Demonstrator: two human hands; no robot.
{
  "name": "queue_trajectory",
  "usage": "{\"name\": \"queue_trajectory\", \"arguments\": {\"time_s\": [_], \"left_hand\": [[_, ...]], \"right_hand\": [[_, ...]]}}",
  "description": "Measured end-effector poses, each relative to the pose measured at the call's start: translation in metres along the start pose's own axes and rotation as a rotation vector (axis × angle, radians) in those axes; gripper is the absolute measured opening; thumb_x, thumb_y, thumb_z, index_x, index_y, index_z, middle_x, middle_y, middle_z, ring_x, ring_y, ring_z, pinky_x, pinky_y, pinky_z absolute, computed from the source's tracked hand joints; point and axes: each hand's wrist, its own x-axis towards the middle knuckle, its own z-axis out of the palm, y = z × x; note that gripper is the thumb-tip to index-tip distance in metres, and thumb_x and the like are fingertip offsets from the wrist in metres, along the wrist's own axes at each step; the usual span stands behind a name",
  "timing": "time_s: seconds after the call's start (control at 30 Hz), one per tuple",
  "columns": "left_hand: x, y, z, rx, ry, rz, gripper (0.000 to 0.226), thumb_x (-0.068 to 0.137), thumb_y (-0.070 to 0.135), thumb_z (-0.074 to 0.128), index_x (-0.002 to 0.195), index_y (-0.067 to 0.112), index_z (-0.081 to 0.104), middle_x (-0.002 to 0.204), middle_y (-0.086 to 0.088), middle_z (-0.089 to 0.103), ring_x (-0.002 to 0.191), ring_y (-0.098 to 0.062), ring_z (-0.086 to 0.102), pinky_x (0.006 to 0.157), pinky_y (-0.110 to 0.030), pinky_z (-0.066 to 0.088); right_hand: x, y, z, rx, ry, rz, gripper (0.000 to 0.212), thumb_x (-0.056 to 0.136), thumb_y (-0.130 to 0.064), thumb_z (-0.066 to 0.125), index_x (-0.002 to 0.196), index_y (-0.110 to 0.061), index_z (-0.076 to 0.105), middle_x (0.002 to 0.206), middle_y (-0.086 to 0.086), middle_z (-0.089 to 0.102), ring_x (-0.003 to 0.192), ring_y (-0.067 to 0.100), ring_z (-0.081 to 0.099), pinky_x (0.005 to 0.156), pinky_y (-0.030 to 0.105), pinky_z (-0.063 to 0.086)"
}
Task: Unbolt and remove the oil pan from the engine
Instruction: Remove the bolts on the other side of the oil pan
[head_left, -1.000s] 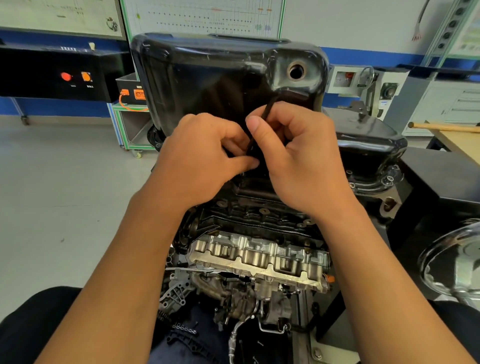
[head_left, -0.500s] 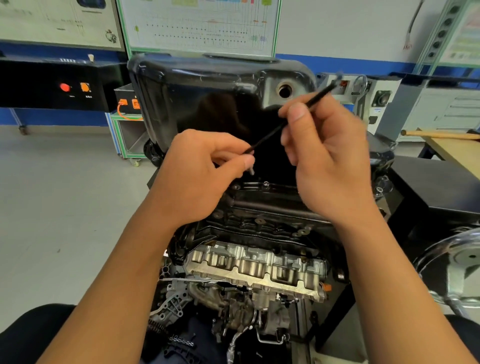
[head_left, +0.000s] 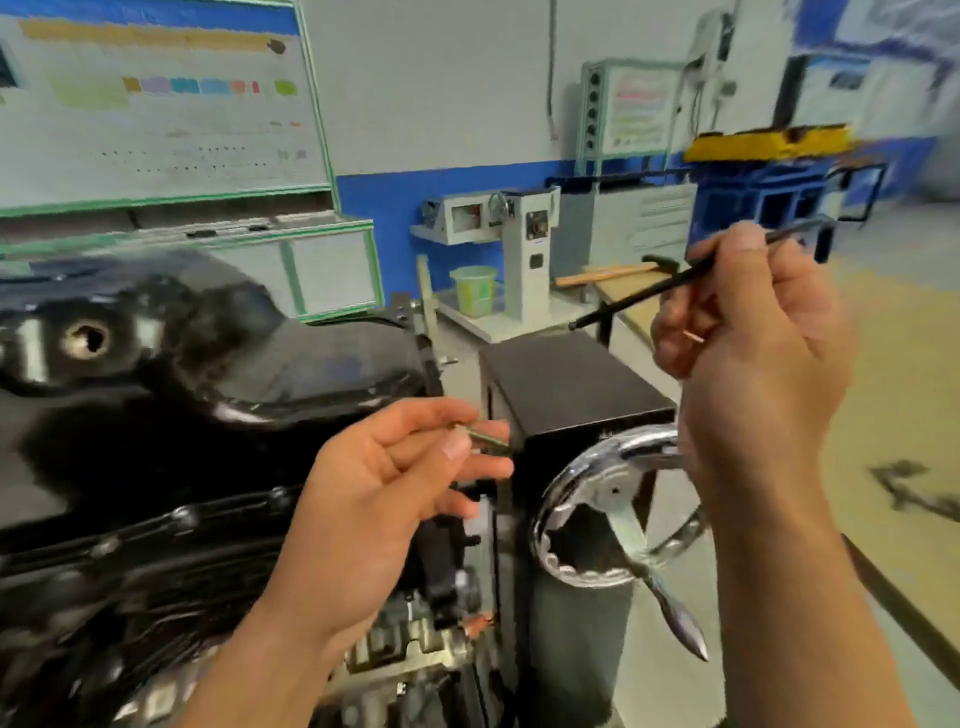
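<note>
While the black oil pan (head_left: 171, 374) sits atop the engine (head_left: 130, 597) at the left of the view, its drain hole facing the camera, both hands are held off to its right, clear of it. Beside the engine stands a black box (head_left: 571, 384) with a chrome handwheel (head_left: 613, 509) on its front. Raised above the handwheel, the right hand (head_left: 753, 353) grips a thin black hex key (head_left: 691, 275). Lower down, the left hand (head_left: 379, 499) pinches a small bolt (head_left: 483, 439) between thumb and fingertips, its other fingers loosely curled.

Left hand (head_left: 363, 499) low, right hand (head_left: 753, 353) raised
</note>
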Motion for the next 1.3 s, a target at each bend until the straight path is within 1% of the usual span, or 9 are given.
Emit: {"name": "queue_trajectory", "arguments": {"time_s": [0.13, 0.23, 0.4, 0.5, 0.63, 0.87, 1.07, 1.17, 1.3], "left_hand": [[0.032, -0.035, 0.1, 0.004, -0.13, -0.052, 0.013, 0.083, 0.023, 0.066, 0.091, 0.024, 0.075, 0.094, -0.008, 0.078, 0.085, -0.023, 0.075, 0.059, -0.02, 0.056], [0.055, -0.068, 0.179, 0.127, -0.311, -0.096, 0.011, 0.092, 0.016, 0.064, 0.093, 0.02, 0.074, 0.083, -0.001, 0.078, 0.078, -0.014, 0.075, 0.06, -0.017, 0.055], [0.072, -0.137, 0.285, 0.402, -0.525, -0.181, 0.012, 0.09, 0.017, 0.07, 0.087, 0.027, 0.076, 0.077, 0.008, 0.075, 0.07, 0.002, 0.066, 0.063, -0.015, 0.052], [0.072, -0.169, 0.309, 0.597, -0.591, -0.121, 0.018, 0.089, 0.015, 0.066, 0.097, 0.024, 0.079, 0.078, 0.013, 0.073, 0.07, 0.004, 0.064, 0.063, -0.008, 0.044], [0.078, -0.181, 0.312, 0.664, -0.579, -0.04, 0.023, 0.087, 0.008, 0.063, 0.096, 0.02, 0.08, 0.049, 0.021, 0.054, 0.047, 0.005, 0.05, 0.046, -0.005, 0.032], [0.088, -0.181, 0.31, 0.709, -0.583, 0.017, 0.02, 0.085, 0.006, 0.063, 0.094, 0.015, 0.079, 0.049, 0.017, 0.049, 0.044, 0.006, 0.047, 0.045, -0.003, 0.03], [0.096, -0.143, 0.271, 0.308, -0.357, -0.09, 0.014, 0.095, 0.018, 0.064, 0.097, 0.025, 0.076, 0.076, 0.01, 0.072, 0.052, -0.001, 0.057, 0.048, -0.015, 0.045], [0.102, -0.098, 0.229, 0.271, -0.341, 0.0, 0.017, 0.098, 0.021, 0.059, 0.102, 0.026, 0.075, 0.089, 0.009, 0.075, 0.06, -0.006, 0.061, 0.05, -0.017, 0.046], [0.088, -0.046, 0.158, 0.57, -0.444, 0.116, 0.022, 0.094, 0.029, 0.062, 0.114, 0.029, 0.072, 0.094, 0.016, 0.075, 0.063, -0.001, 0.065, 0.055, -0.012, 0.048]], "right_hand": [[0.026, -0.014, -0.084, -0.24, 0.207, -0.094, 0.037, 0.1, -0.029, 0.052, 0.065, -0.024, 0.063, 0.053, -0.003, 0.052, 0.049, 0.013, 0.046, 0.045, 0.022, 0.037], [0.037, -0.032, -0.154, -0.446, 0.413, -0.187, 0.038, 0.099, -0.028, 0.06, 0.066, -0.01, 0.059, 0.057, 0.016, 0.047, 0.053, 0.034, 0.038, 0.049, 0.036, 0.032], [0.034, -0.044, -0.219, -0.439, 0.834, -0.269, 0.041, 0.098, -0.028, 0.062, 0.065, -0.005, 0.059, 0.059, 0.014, 0.038, 0.058, 0.034, 0.032, 0.052, 0.038, 0.029], [0.034, -0.034, -0.224, -0.382, 0.893, -0.227, 0.04, 0.099, -0.024, 0.062, 0.062, -0.009, 0.058, 0.058, 0.01, 0.037, 0.055, 0.024, 0.031, 0.049, 0.032, 0.027], [0.038, -0.03, -0.229, -0.324, 0.93, -0.15, 0.041, 0.098, -0.026, 0.063, 0.058, -0.018, 0.058, 0.056, 0.006, 0.039, 0.056, 0.023, 0.032, 0.051, 0.033, 0.024], [0.04, -0.019, -0.225, -0.34, 0.892, -0.009, 0.045, 0.098, -0.027, 0.063, 0.053, -0.019, 0.059, 0.05, -0.004, 0.043, 0.053, 0.016, 0.035, 0.05, 0.028, 0.029], [0.036, -0.015, -0.224, -0.379, 0.77, 0.103, 0.039, 0.096, -0.027, 0.065, 0.059, -0.015, 0.067, 0.053, -0.004, 0.046, 0.051, 0.011, 0.038, 0.046, 0.021, 0.032], [0.034, -0.011, -0.211, -0.436, 0.581, 0.218, 0.033, 0.094, -0.029, 0.068, 0.066, -0.013, 0.074, 0.054, -0.004, 0.048, 0.049, 0.007, 0.04, 0.044, 0.017, 0.034], [0.024, -0.004, -0.164, -0.483, 0.118, 0.263, 0.026, 0.09, -0.034, 0.071, 0.075, -0.015, 0.077, 0.054, -0.002, 0.051, 0.049, 0.005, 0.043, 0.046, 0.014, 0.036]]}}
